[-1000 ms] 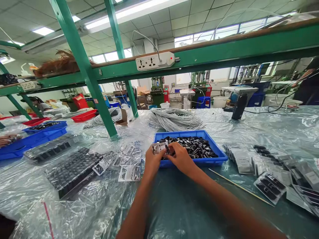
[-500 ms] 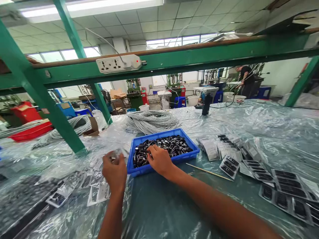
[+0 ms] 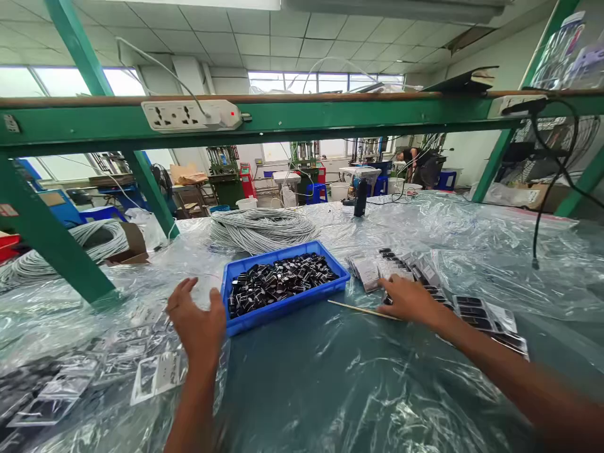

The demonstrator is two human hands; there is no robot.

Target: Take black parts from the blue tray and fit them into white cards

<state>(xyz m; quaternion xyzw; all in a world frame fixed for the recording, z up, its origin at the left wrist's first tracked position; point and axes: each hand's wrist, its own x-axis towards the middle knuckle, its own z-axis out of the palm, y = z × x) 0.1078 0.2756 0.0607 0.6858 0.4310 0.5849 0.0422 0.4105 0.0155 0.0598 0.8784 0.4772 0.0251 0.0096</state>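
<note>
My left hand (image 3: 195, 324) is raised just left of the blue tray (image 3: 287, 306), its fingers and thumb apart with nothing visible between them. Small black parts (image 3: 278, 280) with shiny metal edges fill the tray. To the right of it, my right hand (image 3: 409, 301) reaches over the clear plastic packs holding black parts (image 3: 474, 311). Its thumb and fingertips close around a pack, which the hand mostly hides. A thin wooden stick (image 3: 353, 307) lies just left of this hand. Loose clear packs (image 3: 158, 375) are spread beside my left forearm.
A coil of grey cable (image 3: 264, 228) sits behind the tray, and a black bottle-like object (image 3: 360, 198) stands farther back. Plastic sheeting covers much of the table. A green frame beam (image 3: 330, 116) carrying a power strip (image 3: 191, 116) crosses ahead. Someone (image 3: 410, 160) bends over far off.
My right hand has left the tray's black parts and moved right to the packs. My left hand has opened and no longer shows the clear item it held. The view has swung right.
</note>
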